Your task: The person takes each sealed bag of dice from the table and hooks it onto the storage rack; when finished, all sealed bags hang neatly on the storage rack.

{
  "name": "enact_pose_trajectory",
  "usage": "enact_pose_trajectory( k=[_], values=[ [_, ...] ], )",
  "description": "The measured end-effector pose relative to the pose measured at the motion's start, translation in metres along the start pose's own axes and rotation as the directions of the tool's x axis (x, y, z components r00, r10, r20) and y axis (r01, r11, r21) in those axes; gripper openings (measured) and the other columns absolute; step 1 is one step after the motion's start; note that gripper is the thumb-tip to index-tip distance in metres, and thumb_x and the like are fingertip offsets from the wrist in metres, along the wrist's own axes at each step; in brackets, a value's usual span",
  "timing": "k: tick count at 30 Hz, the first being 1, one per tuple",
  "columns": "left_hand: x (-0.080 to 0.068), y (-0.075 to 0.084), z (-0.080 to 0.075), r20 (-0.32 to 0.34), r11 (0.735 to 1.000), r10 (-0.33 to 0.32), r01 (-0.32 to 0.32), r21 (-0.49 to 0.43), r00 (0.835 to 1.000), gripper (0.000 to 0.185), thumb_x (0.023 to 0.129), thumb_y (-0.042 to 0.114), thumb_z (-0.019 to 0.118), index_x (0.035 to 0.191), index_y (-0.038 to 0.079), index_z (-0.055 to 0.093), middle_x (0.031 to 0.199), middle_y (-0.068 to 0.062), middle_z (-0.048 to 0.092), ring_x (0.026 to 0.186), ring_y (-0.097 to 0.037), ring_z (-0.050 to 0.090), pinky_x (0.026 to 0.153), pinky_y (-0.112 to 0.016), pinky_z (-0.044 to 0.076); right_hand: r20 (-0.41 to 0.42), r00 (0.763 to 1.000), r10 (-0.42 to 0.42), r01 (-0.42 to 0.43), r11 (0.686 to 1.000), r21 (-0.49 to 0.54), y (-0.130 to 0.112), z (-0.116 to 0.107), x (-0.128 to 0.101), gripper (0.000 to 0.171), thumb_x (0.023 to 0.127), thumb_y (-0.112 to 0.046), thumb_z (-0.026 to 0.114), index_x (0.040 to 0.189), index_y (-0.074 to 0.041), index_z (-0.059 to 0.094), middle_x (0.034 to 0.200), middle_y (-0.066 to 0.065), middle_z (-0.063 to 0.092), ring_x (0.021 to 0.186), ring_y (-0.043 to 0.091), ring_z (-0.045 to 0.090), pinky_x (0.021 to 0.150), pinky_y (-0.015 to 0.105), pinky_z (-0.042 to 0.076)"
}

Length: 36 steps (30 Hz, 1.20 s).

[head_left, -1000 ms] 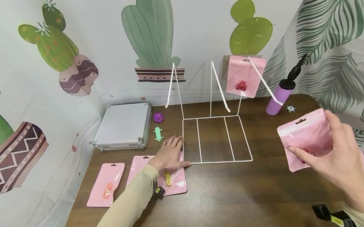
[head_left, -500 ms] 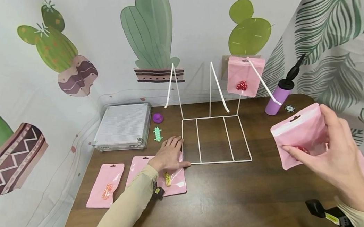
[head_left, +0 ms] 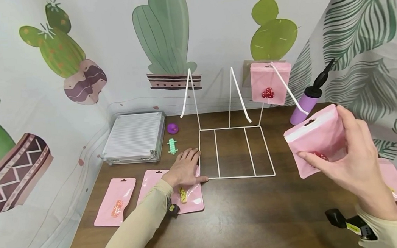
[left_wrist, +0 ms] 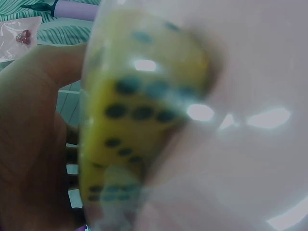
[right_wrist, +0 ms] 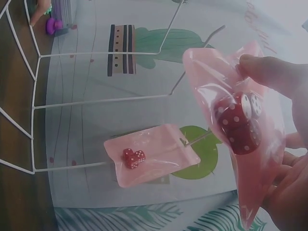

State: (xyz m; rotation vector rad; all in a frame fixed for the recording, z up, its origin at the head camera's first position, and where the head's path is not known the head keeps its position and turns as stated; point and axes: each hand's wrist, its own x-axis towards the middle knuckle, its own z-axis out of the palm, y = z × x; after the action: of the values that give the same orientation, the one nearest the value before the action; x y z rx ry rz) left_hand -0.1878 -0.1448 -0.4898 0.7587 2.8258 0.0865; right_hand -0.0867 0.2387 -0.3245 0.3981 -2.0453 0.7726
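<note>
White wire rack [head_left: 241, 177] on a brown desk [head_left: 259, 219], taken as the landmark. The right hand [head_left: 355, 158] pinches a pink pouch of red dice [head_left: 322, 131] between thumb and fingers; this pouch is tilted, raised to the right of the rack and apart from it. The left hand [head_left: 184, 170], fingers extended and spread, lies at the rack's left edge, its thumb touching the front left corner. A hanging pouch [head_left: 267, 78], also containing red dice, is suspended from the rack's right hook. Left of the rack lie a pouch of yellow dice [head_left: 194, 202], partly beneath the left hand and forearm, and, farther out, a pouch of orange dice [head_left: 120, 191]. A silver case [head_left: 134, 137] occupies the rack's left rear; a purple pump [head_left: 300, 110], its right rear.
</note>
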Motion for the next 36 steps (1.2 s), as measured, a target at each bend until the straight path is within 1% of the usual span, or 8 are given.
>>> enact_pose_trajectory(
  k=[4,8,22,23,27,30,34,36],
  values=[
    [-0.001,0.000,0.001,-0.005,1.000,-0.001,0.001,-0.010,1.000,0.108,0.077,0.078,0.056,0.154,0.008,0.026,0.160,-0.010,0.024,0.148,-0.033,0.019,0.119,-0.052,0.019,0.041,0.999,0.035,-0.034,0.999,-0.031,-0.003,0.000,0.004,0.108,0.072,-0.079,0.060,0.136,0.006,0.046,0.107,0.034,0.054,0.092,0.013,0.039,0.075,0.018,0.023],
    [0.000,0.000,0.000,-0.007,1.000,-0.003,0.003,-0.014,1.000,0.107,0.077,0.076,0.057,0.153,0.008,0.026,0.160,-0.010,0.024,0.148,-0.033,0.019,0.119,-0.052,0.019,0.076,0.995,0.065,-0.062,0.997,-0.050,0.003,0.002,0.005,0.108,0.071,-0.079,0.061,0.140,0.004,0.045,0.108,0.036,0.052,0.088,0.035,0.038,0.074,0.021,0.023],
    [0.000,0.000,0.001,0.001,1.000,-0.004,0.004,0.004,1.000,0.109,0.077,0.078,0.056,0.154,0.009,0.025,0.160,-0.010,0.023,0.148,-0.032,0.018,0.119,-0.052,0.019,0.115,0.985,0.126,-0.120,0.991,-0.053,0.021,0.008,0.002,0.114,0.065,-0.082,0.062,0.145,-0.004,0.042,0.107,0.035,0.051,0.091,0.033,0.038,0.071,0.025,0.024],
    [0.000,0.000,0.001,0.002,1.000,-0.005,0.004,0.005,1.000,0.109,0.077,0.078,0.056,0.154,0.009,0.025,0.160,-0.010,0.023,0.148,-0.032,0.018,0.119,-0.052,0.019,0.129,0.984,0.125,-0.118,0.991,-0.055,0.021,0.008,0.002,0.113,0.063,-0.075,0.070,0.146,-0.004,0.041,0.108,0.035,0.050,0.092,0.034,0.038,0.071,0.025,0.025],
    [0.001,0.000,0.001,0.000,1.000,-0.004,0.004,0.004,1.000,0.108,0.077,0.078,0.056,0.154,0.009,0.025,0.160,-0.010,0.023,0.148,-0.033,0.019,0.119,-0.052,0.019,0.142,0.982,0.124,-0.117,0.992,-0.057,0.022,0.009,0.002,0.114,0.064,-0.075,0.070,0.146,-0.004,0.039,0.108,0.035,0.050,0.094,0.038,0.040,0.072,0.023,0.025],
    [0.000,0.000,0.001,-0.001,1.000,-0.007,0.007,0.003,1.000,0.108,0.076,0.078,0.056,0.154,0.009,0.026,0.160,-0.010,0.024,0.148,-0.033,0.019,0.119,-0.052,0.018,0.135,0.982,0.136,-0.130,0.990,-0.050,0.023,0.010,0.001,0.115,0.064,-0.083,0.061,0.146,-0.005,0.040,0.108,0.034,0.050,0.095,0.036,0.040,0.072,0.023,0.025],
    [0.000,0.000,0.001,-0.003,1.000,-0.004,0.004,0.003,1.000,0.108,0.077,0.078,0.056,0.154,0.009,0.026,0.160,-0.010,0.024,0.148,-0.032,0.019,0.119,-0.052,0.019,0.146,0.979,0.139,-0.133,0.990,-0.050,0.025,0.011,0.000,0.115,0.065,-0.082,0.062,0.147,-0.005,0.039,0.108,0.034,0.049,0.096,0.037,0.039,0.074,0.024,0.025],
    [0.000,0.000,0.001,-0.006,1.000,0.001,-0.001,0.003,1.000,0.108,0.077,0.078,0.056,0.154,0.008,0.026,0.159,-0.010,0.025,0.148,-0.033,0.019,0.119,-0.052,0.019,0.155,0.975,0.162,-0.156,0.986,-0.052,0.024,0.012,-0.001,0.113,0.062,-0.070,0.076,0.148,-0.008,0.038,0.111,0.034,0.048,0.098,0.036,0.039,0.075,0.022,0.025]
  ],
)
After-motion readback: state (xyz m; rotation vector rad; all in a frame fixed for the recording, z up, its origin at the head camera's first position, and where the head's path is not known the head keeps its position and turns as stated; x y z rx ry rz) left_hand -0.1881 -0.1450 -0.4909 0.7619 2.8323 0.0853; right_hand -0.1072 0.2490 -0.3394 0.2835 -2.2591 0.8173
